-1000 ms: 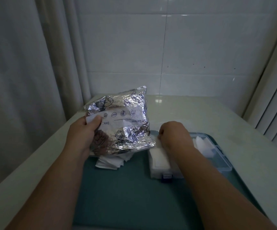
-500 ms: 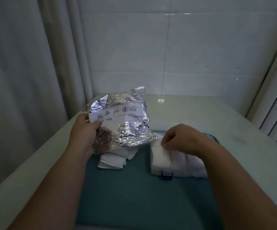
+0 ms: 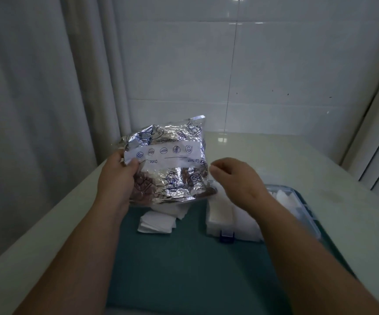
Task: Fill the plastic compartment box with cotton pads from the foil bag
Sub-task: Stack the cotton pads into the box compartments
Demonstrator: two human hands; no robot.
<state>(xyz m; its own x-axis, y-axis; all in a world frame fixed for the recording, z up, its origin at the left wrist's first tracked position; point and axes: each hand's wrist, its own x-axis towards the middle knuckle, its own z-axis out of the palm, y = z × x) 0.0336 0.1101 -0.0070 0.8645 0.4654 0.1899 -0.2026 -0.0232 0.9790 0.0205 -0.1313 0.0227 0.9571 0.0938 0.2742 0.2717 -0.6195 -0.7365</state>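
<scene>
My left hand [image 3: 118, 176] grips the left edge of a crinkled silver foil bag [image 3: 172, 169] with blue prints and a white label, held upright above the mat. My right hand [image 3: 234, 178] hovers just right of the bag, fingers loosely curled, holding nothing that I can see. Below that hand lies the clear plastic compartment box [image 3: 222, 221] with a blue clasp; its near compartments show white cotton pads. A loose pile of white cotton pads [image 3: 156, 221] lies on the mat under the bag.
A teal mat [image 3: 184, 269] covers the pale table [image 3: 286, 160]. The box's open lid [image 3: 297, 205] lies to the right. A curtain hangs at left, a tiled wall stands behind, and blinds are at far right.
My right hand has lifted off the pads in the box and moved up and left toward the bag. The left hand has raised the bag slightly.
</scene>
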